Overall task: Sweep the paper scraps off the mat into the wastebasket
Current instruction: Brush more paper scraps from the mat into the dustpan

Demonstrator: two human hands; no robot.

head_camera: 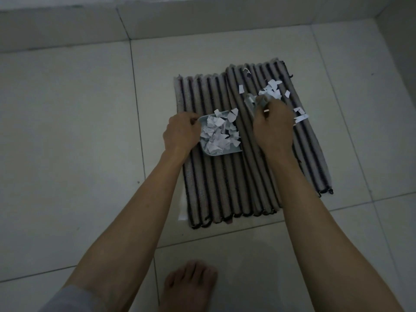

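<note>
1. Head view: the left hand (180, 132) grips the dustpan (219, 135), heaped with scraps, mid-mat (225, 188).
2. The right hand (273, 127) curls round a small brush (253, 101) by loose scraps (271, 90) near the mat's far right corner.
3. Best drag them along the ribs toward the pan, pan lip pressed flat.
4. No wastebasket visible.

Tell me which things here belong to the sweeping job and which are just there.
Job: striped mat; loose paper scraps; dustpan of scraps, held by left hand; small brush, held by right hand.
Just there: bare foot; tiled floor. No wastebasket in view.
</note>
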